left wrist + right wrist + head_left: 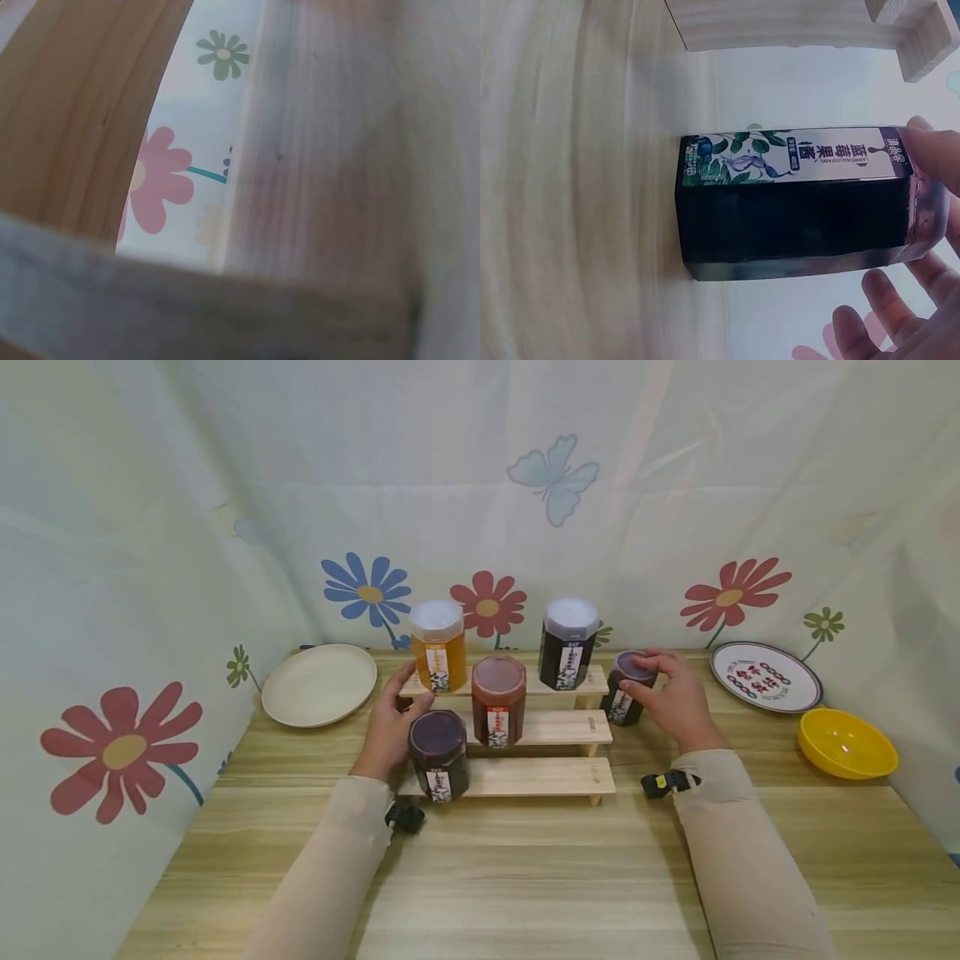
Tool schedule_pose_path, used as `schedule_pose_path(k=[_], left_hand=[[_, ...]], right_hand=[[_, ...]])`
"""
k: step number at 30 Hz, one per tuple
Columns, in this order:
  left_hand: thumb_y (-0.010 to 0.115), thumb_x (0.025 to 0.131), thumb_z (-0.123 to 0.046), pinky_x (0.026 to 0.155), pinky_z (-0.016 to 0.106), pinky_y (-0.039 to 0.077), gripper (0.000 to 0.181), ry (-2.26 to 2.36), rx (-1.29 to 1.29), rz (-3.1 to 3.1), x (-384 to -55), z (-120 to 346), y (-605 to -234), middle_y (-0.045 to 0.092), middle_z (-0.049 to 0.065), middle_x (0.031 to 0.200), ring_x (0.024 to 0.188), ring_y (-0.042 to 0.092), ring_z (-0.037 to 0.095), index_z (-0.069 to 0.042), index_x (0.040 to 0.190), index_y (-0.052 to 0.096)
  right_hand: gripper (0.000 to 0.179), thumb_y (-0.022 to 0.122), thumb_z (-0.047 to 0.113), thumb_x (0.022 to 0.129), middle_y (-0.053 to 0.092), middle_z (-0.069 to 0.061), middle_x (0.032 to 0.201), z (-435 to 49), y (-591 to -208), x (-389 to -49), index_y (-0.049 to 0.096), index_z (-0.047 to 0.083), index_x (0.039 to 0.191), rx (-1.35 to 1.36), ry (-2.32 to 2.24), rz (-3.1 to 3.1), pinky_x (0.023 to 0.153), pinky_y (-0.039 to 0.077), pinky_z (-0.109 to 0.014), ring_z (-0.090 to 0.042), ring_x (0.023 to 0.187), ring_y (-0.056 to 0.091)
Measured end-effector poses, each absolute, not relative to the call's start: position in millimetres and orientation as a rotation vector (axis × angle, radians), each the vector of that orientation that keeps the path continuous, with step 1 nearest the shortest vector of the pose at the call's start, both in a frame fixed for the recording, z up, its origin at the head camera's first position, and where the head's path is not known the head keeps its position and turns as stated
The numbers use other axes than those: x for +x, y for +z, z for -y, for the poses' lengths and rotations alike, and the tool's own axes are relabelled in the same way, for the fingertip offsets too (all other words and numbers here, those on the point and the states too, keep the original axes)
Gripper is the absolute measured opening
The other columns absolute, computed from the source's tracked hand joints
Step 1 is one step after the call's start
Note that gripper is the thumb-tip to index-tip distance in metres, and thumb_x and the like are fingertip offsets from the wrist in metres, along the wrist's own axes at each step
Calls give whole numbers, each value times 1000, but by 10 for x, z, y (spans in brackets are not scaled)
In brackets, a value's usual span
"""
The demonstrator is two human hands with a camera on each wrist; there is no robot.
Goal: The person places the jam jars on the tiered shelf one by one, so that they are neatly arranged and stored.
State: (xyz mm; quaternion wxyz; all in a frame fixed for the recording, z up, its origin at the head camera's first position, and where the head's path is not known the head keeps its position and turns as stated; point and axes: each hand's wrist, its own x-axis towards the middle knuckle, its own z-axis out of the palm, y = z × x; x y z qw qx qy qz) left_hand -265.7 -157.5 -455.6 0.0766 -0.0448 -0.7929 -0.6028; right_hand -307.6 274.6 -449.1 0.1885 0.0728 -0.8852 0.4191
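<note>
My right hand (678, 702) pinches the purple lid of a dark blueberry jam jar (795, 221) just right of the three-step wooden rack (536, 727). Whether the jar's base touches the table cannot be told. My left hand (387, 727) holds the rack's left end, thumb in front; its fingers are partly hidden. On the top step stand a yellow jar (439, 656) and a dark jar with a white lid (566, 652). A reddish jar (498, 706) is on the middle step, and a dark jar (438, 760) on the bottom step. The left wrist view shows wooden slats (82, 112) close up.
A cream plate (318, 685) lies at the back left of the table. At the back right are a white plate with a printed pattern (783, 693) and a yellow bowl (847, 743). A flower-printed curtain (420, 485) hangs behind the table.
</note>
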Motion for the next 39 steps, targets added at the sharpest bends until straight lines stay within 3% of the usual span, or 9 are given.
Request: schedule_pose_path(k=[3,7,12,23,32,39], left_hand=[[62,108,-23,102,47,50,66,-1830,-106,2398,-2620,1557,-4480,38,10,168,128,57,37,-22,168,32],[63,108,-26,100,43,50,67,-1827,-119,2377,-2760,1605,-4657,36,6,170,128,57,36,-27,168,31],[64,107,-31,97,41,52,66,-1804,-151,2348,-2824,1639,-4765,37,1,169,125,58,33,-33,166,34],[65,107,-32,98,49,53,65,-1755,-185,2349,-2791,1641,-4747,42,5,165,123,61,34,-31,165,37],[65,107,-35,100,50,52,65,-1766,-175,2360,-2830,1652,-4781,41,4,166,125,60,35,-34,165,37],[66,106,-34,98,47,53,66,-1781,-164,2351,-2836,1649,-4777,44,6,163,124,61,34,-33,165,37]], right_hand=[[46,84,16,92,51,-24,152,-2732,-4488,-3073,70,-5,130,200,1189,2490,116,36,-63,-48,140,46],[44,83,15,93,50,-26,155,-2728,-4495,-3076,68,-5,130,210,1243,2497,117,36,-63,-48,143,45],[42,82,17,94,56,-28,146,-2716,-4486,-3060,66,-3,127,182,1267,2512,113,41,-62,-45,135,52],[45,83,21,93,57,-29,144,-2694,-4444,-3031,60,1,127,138,1208,2608,108,46,-60,-46,129,56],[68,86,30,90,60,-24,143,-2735,-4168,-2863,54,13,147,232,1170,2739,96,52,-54,-41,121,61],[54,89,28,88,70,-15,128,-2790,-3783,-2555,68,13,135,420,1082,2794,87,53,-43,-36,115,63]])
